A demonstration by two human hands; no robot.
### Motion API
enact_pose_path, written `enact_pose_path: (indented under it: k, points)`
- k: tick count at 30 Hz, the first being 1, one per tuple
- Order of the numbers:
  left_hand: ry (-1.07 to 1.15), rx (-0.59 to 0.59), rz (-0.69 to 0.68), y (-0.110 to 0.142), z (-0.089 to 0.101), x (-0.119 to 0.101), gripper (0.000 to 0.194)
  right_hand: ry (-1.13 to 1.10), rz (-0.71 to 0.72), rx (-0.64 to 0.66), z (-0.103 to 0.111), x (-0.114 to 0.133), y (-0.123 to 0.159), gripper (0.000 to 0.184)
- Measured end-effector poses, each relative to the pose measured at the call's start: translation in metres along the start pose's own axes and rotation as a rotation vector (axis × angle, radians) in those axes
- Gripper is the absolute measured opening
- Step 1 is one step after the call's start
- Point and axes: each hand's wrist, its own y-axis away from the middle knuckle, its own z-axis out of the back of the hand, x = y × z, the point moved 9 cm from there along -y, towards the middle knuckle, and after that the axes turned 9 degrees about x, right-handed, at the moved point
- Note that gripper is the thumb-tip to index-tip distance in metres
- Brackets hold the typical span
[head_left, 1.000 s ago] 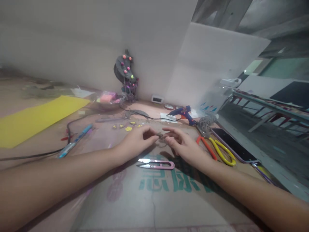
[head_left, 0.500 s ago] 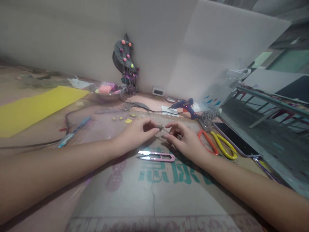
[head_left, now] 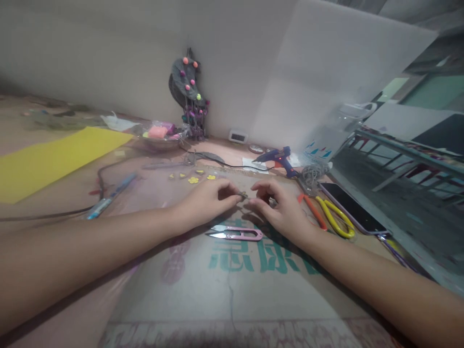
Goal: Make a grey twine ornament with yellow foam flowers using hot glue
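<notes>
Over the cardboard sheet (head_left: 203, 299), my left hand (head_left: 212, 200) pinches a small grey-green piece (head_left: 243, 195) between thumb and forefinger. Its details are too small and blurred to make out. A thin strand runs from it toward my right hand (head_left: 277, 203), whose fingers are curled, with the thumb tip at the strand's end; the inner fingers are partly hidden. Pink-handled thread snips (head_left: 239, 234) lie just below both hands, blades to the left. Beyond my left hand are small yellow flower cutouts (head_left: 193, 180) and other yellow bits.
A blue glue gun (head_left: 277, 157), grey yarn (head_left: 314, 175), orange-and-yellow-handled scissors or pliers (head_left: 335, 216) and a phone (head_left: 353, 208) lie right. To the left are a yellow sheet (head_left: 54, 162), blue pen (head_left: 112, 197) and bowl (head_left: 163, 144). A grey moon decoration (head_left: 184, 82) hangs behind.
My right fingertips have come slightly closer to the left hand, and less of the strand shows between them. A second yellow flower shows beyond my left hand.
</notes>
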Motion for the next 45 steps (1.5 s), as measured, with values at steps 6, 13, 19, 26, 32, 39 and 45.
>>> enact_pose_path:
  k: [6,13,19,26,32,39,45]
  points:
    - [-0.014,0.0,0.006,0.0,0.0,0.001,0.02,0.047,0.033,-0.012,0.002,0.006,-0.002,0.007]
    - [-0.02,-0.001,-0.016,0.0,0.0,-0.001,0.019,0.027,-0.014,-0.019,0.001,-0.001,-0.002,0.014]
    - [0.002,-0.003,-0.006,0.001,0.0,0.0,0.02,0.06,0.049,0.001,0.001,0.005,-0.003,0.008]
    - [-0.025,0.012,-0.015,0.0,-0.001,-0.002,0.021,0.049,0.077,-0.001,0.004,0.011,-0.003,0.015]
    - [-0.032,0.03,0.002,0.001,-0.001,-0.003,0.023,-0.002,-0.014,-0.03,0.006,0.003,0.0,0.015]
    - [-0.021,0.033,-0.01,0.001,-0.002,-0.004,0.02,-0.107,-0.101,0.041,-0.003,-0.008,0.001,0.013]
    - [-0.035,0.029,-0.021,0.001,-0.001,-0.005,0.019,-0.24,-0.116,0.047,-0.006,-0.012,0.001,0.016]
